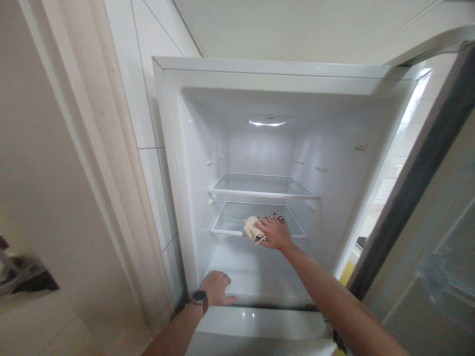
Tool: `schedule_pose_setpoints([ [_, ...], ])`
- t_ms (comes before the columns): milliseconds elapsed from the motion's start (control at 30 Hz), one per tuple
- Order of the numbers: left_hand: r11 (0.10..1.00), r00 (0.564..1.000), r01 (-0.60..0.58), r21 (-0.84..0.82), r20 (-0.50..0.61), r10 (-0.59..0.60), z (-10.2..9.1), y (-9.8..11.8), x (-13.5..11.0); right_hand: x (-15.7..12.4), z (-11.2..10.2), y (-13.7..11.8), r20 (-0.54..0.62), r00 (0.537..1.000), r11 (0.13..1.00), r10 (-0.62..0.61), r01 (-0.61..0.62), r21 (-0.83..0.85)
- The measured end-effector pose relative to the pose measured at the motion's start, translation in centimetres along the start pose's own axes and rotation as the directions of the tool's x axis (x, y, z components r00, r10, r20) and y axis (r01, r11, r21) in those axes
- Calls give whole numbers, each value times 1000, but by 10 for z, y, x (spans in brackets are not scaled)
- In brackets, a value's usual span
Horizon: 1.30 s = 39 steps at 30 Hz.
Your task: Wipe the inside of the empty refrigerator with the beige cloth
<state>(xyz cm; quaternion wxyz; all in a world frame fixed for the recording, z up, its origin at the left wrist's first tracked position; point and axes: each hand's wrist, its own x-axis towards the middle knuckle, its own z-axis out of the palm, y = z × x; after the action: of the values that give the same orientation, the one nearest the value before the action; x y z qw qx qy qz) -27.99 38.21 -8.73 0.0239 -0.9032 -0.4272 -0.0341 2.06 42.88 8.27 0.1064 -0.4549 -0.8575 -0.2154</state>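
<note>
Holding a folded cloth (254, 231), the right hand (275, 234) is closed over the top of it, fingers (264, 225) pointing left. The cloth is located at the near edge of the lower shelf (227, 233), right of the shelf's middle, inside an open refrigerator (289, 67). Contact between cloth and shelf cannot be confirmed. The long axis of the cloth runs roughly left to right; the plain cream end points left and near, the dark patterned part lies far and right.

The left hand (217, 288) is partly open, fingers bent and thumb extended to the right, at the near left corner of the compartment floor (260, 282). A watch (199, 297) with a dark dial is on the left wrist; any marking on it is too small to read. The upper shelf (263, 194) sits above the lower one. A lit lamp (267, 121) is on the far side, above both shelves. The door (411, 198) stands open on the right.
</note>
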Motion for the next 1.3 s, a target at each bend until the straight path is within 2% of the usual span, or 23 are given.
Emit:
schedule_pose_setpoints([
  [400,1000,1000,-16,0,1,16,4,-2,1,0,2,1,-25,1000,1000,-10,9,-12],
  [767,1000,1000,1,6,16,-1,-4,2,-1,0,5,1,-24,1000,1000,0,-1,-16],
  [1300,1000,1000,-9,23,11,9,-3,1,-1,0,3,1,-21,1000,1000,-9,9,-10],
])
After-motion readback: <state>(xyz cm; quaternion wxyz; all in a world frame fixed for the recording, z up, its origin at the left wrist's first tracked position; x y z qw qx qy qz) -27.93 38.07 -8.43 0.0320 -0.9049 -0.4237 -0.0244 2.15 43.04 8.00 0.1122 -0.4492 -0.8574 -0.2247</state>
